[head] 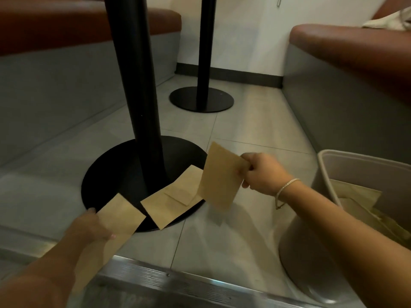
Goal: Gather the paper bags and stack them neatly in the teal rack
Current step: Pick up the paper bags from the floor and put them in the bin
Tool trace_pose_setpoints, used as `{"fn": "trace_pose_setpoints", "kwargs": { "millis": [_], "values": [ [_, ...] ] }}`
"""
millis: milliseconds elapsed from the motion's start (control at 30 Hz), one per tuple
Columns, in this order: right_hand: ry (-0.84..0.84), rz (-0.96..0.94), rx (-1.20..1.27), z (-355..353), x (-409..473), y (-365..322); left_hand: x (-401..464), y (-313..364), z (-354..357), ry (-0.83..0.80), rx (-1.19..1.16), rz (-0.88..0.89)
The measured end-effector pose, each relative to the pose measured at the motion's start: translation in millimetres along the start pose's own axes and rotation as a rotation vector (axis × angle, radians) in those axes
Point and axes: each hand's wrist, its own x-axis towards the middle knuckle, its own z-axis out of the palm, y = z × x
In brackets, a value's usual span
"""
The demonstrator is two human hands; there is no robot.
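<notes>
The black table post point(138, 90) and grey bin point(347, 174) flank open floor point(244, 141) between them.

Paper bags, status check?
Left hand grips one bag. Right hand pinches another. Two remain on table base.

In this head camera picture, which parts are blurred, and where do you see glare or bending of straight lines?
Head view: the paper bag in the right hand is motion-blurred at its lower edge; the left hand and its bag are soft; glare lies on the metal floor strip; the black table pole leans from wide-angle distortion.
</notes>
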Motion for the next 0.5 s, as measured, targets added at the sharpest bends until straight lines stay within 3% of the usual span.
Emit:
{"fn": "trace_pose_setpoints", "kwargs": {
  "millis": [133, 267, 367, 500],
  "values": [
    [0.121, 0.040, 0.197, -32, -12, -5, -11, 4, -23, 0.031, -0.074, 0.056],
    [0.264, -0.014, 0.231, -75, -26, -6, -50, 53, -74, 0.081, -0.347, 0.177],
    [0.456, 0.001, 0.270, -121, -37, -3, -87, 113, -113, 0.070, -0.742, 0.212],
    [0.651, 0.040, 0.232, -181, -60, 10, -148, 207, -147, -0.025, -1.298, 0.393]
  ]
}}
